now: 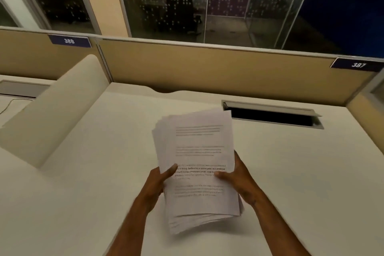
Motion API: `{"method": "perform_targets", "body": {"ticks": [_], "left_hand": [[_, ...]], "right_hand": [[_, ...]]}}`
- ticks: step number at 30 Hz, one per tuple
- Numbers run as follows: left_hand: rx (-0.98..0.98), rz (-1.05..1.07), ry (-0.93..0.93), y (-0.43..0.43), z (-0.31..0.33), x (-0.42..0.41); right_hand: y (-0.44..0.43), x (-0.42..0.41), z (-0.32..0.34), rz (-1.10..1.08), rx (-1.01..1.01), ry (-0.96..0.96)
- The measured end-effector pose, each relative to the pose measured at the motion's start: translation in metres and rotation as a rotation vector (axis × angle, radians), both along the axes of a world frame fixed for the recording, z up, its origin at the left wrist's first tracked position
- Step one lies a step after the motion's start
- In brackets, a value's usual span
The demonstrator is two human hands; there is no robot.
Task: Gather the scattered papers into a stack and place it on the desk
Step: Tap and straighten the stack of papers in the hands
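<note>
A person holds a stack of papers [199,170] with both hands over a white desk [301,172]. The left hand [160,181] grips the left edge of the stack. Its thumb lies on the top page and its fingers are tucked under, so they are clamped on the papers. The right hand [239,176] grips the right edge the same way, thumb on top and fingers hidden behind the sheets.

The stack is not neat. The sheets fan out at the far left corner and at the near edge. The top page has lines of printed text, too blurry to read. It is hard to tell if the near end of the stack touches the desk.

Behind the stack, to the right, there is a long dark slot [272,117] in the desk. A tan wall [207,68] runs along the back of the desk. It has two dark tags, one reading 386 [69,41] and one reading 387 [358,65]. A cream panel [56,110] stands on the left side.
</note>
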State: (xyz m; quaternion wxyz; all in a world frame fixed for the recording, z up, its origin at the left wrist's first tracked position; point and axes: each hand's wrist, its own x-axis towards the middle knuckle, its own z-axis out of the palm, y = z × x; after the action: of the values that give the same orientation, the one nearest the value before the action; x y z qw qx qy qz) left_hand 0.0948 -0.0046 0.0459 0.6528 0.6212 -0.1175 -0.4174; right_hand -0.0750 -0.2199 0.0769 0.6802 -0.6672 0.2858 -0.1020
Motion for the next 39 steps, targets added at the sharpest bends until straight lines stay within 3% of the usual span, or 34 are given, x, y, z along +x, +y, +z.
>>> {"method": "perform_targets", "body": {"ticks": [5, 11, 20, 27, 33, 36, 39], "left_hand": [[0.045, 0.168, -0.122, -0.031, 0.014, -0.013], [-0.033, 0.251, -0.208, -0.044, 0.047, -0.016], [-0.088, 0.192, -0.315, -0.019, 0.06, -0.021], [-0.195, 0.34, -0.443, -0.029, 0.111, -0.016], [-0.033, 0.488, -0.482, -0.052, 0.132, -0.015], [0.001, 0.495, -0.465, -0.053, 0.122, -0.014], [-0.041, 0.436, -0.43, -0.045, 0.111, -0.01]], "right_hand": [[-0.02, 0.002, 0.007, 0.103, 0.072, 0.078], [-0.034, 0.018, 0.043, -0.013, 0.034, -0.09], [-0.019, 0.004, 0.033, -0.044, -0.008, -0.171], [-0.01, 0.021, 0.069, -0.252, -0.096, -0.331], [-0.002, 0.043, 0.083, -0.413, -0.194, -0.279], [-0.003, 0.044, 0.077, -0.369, -0.212, -0.319], [-0.008, 0.037, 0.067, -0.187, -0.206, -0.334]]}}
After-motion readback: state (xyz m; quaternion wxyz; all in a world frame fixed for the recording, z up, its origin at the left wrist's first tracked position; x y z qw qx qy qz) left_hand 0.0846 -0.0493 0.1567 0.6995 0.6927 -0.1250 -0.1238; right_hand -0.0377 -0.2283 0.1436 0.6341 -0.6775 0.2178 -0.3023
